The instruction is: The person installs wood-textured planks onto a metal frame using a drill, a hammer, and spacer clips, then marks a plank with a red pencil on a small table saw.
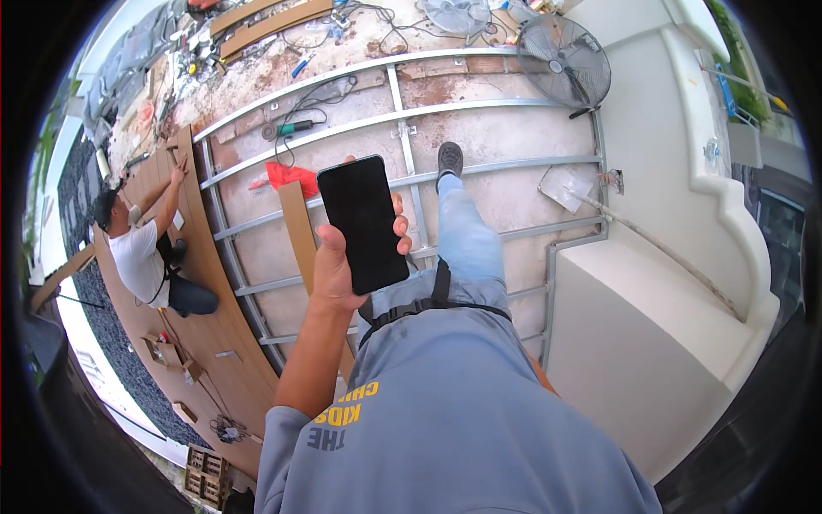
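A black smartphone [364,224] with a dark screen lies in my left hand [332,272]. My thumb runs along its left edge and the fingers wrap round to its right edge. The phone is held upright in front of me, above a metal frame of silver bars [505,167]. Only a sliver of my right arm [543,377] shows beside my grey shirt; the right hand is hidden behind my body.
A person in white [141,261] kneels on brown decking boards [224,330] at left, holding a hammer [174,154]. A green angle grinder [291,128], red bag [293,178] and loose board [297,231] lie around the frame. A fan [563,64] and long-handled shovel [567,188] are at right.
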`<state>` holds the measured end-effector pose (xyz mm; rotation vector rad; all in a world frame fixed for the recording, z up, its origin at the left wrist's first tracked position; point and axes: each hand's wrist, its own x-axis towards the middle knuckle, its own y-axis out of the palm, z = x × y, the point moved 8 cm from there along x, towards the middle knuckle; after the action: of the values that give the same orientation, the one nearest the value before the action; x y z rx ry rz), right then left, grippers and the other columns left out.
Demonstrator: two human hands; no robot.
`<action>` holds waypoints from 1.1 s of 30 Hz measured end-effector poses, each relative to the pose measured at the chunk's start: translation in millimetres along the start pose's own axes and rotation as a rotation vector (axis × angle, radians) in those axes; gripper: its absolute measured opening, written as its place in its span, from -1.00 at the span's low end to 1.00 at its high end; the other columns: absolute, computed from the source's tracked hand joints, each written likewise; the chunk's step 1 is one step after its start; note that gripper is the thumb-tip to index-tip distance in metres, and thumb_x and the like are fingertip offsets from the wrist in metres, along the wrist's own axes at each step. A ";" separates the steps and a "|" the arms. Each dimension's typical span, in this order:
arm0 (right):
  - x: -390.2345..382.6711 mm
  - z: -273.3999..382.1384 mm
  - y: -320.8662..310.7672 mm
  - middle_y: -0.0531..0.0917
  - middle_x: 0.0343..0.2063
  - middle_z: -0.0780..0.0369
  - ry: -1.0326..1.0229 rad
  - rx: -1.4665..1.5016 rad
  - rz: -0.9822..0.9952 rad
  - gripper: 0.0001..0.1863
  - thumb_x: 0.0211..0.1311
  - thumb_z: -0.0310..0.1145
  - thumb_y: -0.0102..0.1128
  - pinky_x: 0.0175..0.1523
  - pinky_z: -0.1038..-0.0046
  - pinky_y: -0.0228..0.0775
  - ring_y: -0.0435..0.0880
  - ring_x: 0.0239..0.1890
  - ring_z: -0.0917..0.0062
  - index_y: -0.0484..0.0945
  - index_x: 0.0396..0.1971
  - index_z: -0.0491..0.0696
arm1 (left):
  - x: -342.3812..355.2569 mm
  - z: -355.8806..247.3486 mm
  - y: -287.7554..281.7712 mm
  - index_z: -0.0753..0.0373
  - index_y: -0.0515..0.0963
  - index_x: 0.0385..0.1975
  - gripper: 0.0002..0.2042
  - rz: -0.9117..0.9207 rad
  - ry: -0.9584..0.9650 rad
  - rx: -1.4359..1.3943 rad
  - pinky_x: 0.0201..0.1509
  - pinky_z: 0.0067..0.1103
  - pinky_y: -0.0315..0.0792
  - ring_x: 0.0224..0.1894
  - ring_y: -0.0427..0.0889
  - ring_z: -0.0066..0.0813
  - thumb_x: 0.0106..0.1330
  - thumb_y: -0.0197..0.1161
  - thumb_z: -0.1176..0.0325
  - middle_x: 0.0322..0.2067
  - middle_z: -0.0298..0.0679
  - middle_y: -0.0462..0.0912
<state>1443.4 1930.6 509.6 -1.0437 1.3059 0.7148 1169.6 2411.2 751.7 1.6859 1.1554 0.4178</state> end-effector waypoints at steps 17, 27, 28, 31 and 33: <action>11.2 316.3 -47.9 0.69 -0.45 0.20 0.091 0.002 0.093 -0.53 0.57 -0.03 -0.19 -0.41 0.33 0.60 0.66 -0.50 0.44 0.61 -0.13 -0.09 | 232.3 -37.6 79.8 0.05 0.17 0.44 0.04 -0.132 0.086 -0.049 -0.17 -0.38 0.50 -0.12 0.53 -0.28 0.09 0.01 -0.62 0.16 -0.13 0.44; -17.1 424.2 26.9 0.71 -0.39 0.16 0.022 0.104 0.087 -0.54 0.53 -0.01 -0.09 -0.20 0.28 0.62 0.70 -0.39 0.36 0.61 -0.18 -0.12 | 282.5 -116.2 49.7 0.17 0.25 0.37 0.00 -0.012 0.214 -0.120 -0.07 -0.37 0.53 -0.08 0.56 -0.32 0.15 -0.03 -0.58 0.05 -0.18 0.50; -25.2 436.0 42.5 0.69 -0.47 0.17 0.015 0.101 0.082 -0.54 0.52 0.01 -0.07 -0.29 0.27 0.62 0.67 -0.48 0.39 0.61 -0.27 -0.08 | 289.4 -127.6 41.5 0.19 0.27 0.35 -0.01 -0.033 0.209 -0.090 -0.07 -0.38 0.54 -0.08 0.56 -0.33 0.15 -0.03 -0.58 0.02 -0.19 0.51; -43.5 465.6 84.6 0.68 -0.48 0.18 -0.003 0.089 0.075 -0.54 0.52 0.01 -0.07 -0.30 0.28 0.61 0.67 -0.49 0.39 0.61 -0.27 -0.08 | 312.0 -173.7 17.4 0.23 0.28 0.33 0.01 -0.075 0.184 -0.053 -0.06 -0.39 0.56 -0.08 0.58 -0.35 0.16 -0.05 -0.59 0.03 -0.18 0.52; -57.3 478.4 114.8 0.68 -0.48 0.18 0.003 0.089 0.075 -0.54 0.52 0.02 -0.07 -0.30 0.28 0.61 0.67 -0.49 0.40 0.61 -0.28 -0.08 | 327.8 -209.3 3.6 0.25 0.28 0.34 0.02 -0.101 0.161 -0.049 -0.06 -0.38 0.57 -0.07 0.60 -0.35 0.16 -0.08 -0.60 0.06 -0.16 0.52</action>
<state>1530.0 2418.2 517.0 -0.9288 1.3734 0.7048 1178.0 2799.8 766.7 1.5669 1.3316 0.5219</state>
